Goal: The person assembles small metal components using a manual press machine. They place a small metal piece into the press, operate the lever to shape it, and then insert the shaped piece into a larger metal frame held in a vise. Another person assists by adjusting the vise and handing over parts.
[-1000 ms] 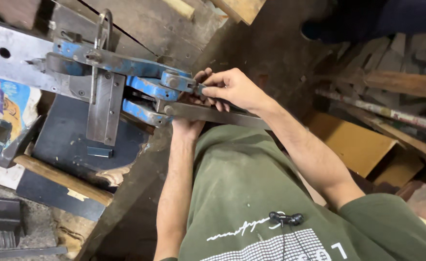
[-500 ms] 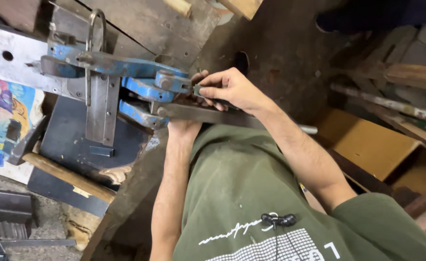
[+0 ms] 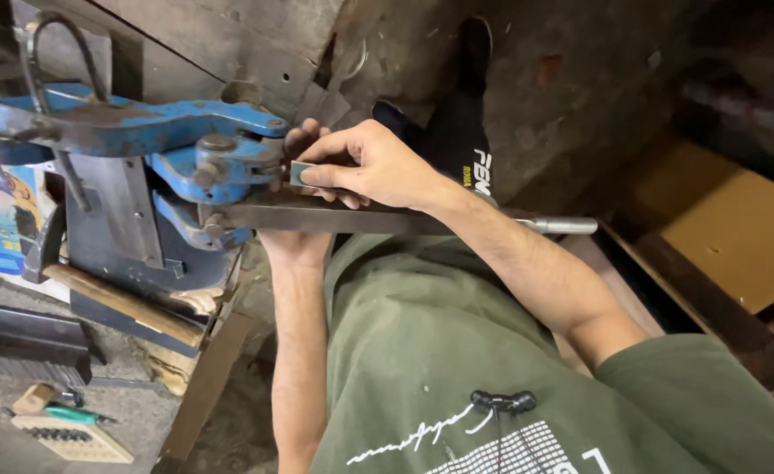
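Centrally, a blue lever-operated shearing machine is seen bolted to a grey steel plate, and every other place is given from that machine. Below and to its right, an olive-green shirt fills the lower frame, with black earphones lying on it. A long flat steel handle bar, ending in a round silver tip, is seen running rightwards from the machine's lower pivot. A brown cardboard sheet is seen far right of the machine. Just right of the machine's jaws, a small flat metal piece is pinched between the thumb and curled fingers of the right hand. The left hand is mostly hidden behind the bar beside the jaws; its grip cannot be told. A green pen lies below the machine.
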